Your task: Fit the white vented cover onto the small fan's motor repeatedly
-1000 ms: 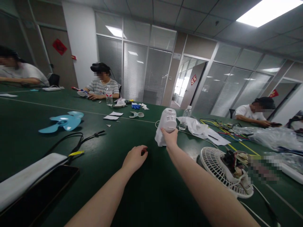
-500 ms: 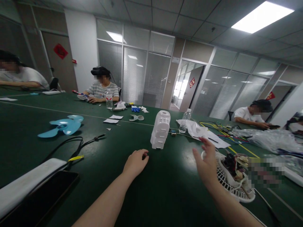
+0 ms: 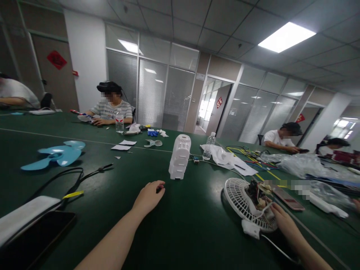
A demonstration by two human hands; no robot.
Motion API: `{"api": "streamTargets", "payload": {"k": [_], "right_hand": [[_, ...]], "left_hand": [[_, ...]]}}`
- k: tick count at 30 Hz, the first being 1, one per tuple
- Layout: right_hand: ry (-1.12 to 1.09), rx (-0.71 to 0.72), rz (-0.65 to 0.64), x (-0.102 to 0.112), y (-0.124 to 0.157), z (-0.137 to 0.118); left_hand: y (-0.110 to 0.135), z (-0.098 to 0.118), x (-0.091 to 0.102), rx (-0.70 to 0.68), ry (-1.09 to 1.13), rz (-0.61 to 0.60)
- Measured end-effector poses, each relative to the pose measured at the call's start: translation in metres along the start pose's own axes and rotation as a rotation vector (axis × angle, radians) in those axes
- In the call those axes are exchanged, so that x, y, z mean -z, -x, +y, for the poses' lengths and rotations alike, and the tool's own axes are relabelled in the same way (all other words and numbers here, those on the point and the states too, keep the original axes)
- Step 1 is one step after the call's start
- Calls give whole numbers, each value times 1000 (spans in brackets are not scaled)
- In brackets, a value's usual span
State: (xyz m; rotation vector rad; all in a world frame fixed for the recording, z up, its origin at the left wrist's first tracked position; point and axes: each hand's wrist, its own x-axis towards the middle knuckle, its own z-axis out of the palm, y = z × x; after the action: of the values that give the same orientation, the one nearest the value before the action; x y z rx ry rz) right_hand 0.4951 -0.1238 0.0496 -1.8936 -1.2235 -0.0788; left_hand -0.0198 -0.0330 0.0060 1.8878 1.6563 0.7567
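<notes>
My left hand (image 3: 148, 195) rests on the green table (image 3: 185, 228) with its fingers curled around a small dark thing I cannot make out. A white plastic fan housing (image 3: 179, 156) stands upright on the table just beyond that hand, touched by neither hand. My right hand (image 3: 284, 221) lies at the near right edge of a white fan grille (image 3: 239, 198) that carries an exposed motor with wires (image 3: 258, 191); its fingers reach to the grille's rim and are partly hidden.
A blue fan blade (image 3: 54, 155) lies at the left, with black cables (image 3: 70, 178) and a dark tablet (image 3: 33, 236) near the front left. A water bottle (image 3: 207, 146), papers (image 3: 229, 157) and plastic bags (image 3: 300, 165) lie beyond. Other people sit around the table.
My right hand let go of the white housing, leaving it standing, and moved right and down to the fan grille. My left hand stayed put. The view shifted right.
</notes>
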Motion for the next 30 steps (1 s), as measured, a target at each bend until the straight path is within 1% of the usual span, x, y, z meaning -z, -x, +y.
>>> {"api": "streamTargets", "payload": {"k": [2, 4, 6, 8, 10, 13, 14, 16, 18, 21, 25, 28, 30], "right_hand": [[-31, -25, -60, -7, 6, -3], [-60, -18, -113, -15, 13, -8], [-88, 12, -169, -24, 21, -18], [-108, 67, -233, -34, 31, -34], [-109, 157, -322, -44, 44, -58], [-80, 321, -479, -61, 66, -102], [-72, 360, -514, -66, 73, -117], [-59, 443, -592, -76, 85, -144], [-47, 523, -643, -85, 95, -165], [-14, 602, -659, -96, 107, -189], [16, 653, -616, -105, 113, -208], [-12, 692, -582, -107, 100, -217], [-75, 688, -494, -112, 81, -226]], "left_hand": [[0, -1, -1, -10, 5, -1], [0, -2, -1, -20, 14, 1], [-1, -3, -2, -28, 27, 5], [-1, -4, -2, -36, 46, 12], [-1, -5, -2, -49, 74, 17], [0, -3, -3, -84, 134, 11], [0, -2, -3, -100, 157, 11], [0, 1, -6, -128, 203, 39], [-1, 2, -8, -151, 244, 78], [-6, -1, -9, -149, 291, 151], [-12, -10, -11, -117, 341, 234], [-15, -14, -12, -110, 368, 260], [-16, -15, -13, -111, 379, 266]]}}
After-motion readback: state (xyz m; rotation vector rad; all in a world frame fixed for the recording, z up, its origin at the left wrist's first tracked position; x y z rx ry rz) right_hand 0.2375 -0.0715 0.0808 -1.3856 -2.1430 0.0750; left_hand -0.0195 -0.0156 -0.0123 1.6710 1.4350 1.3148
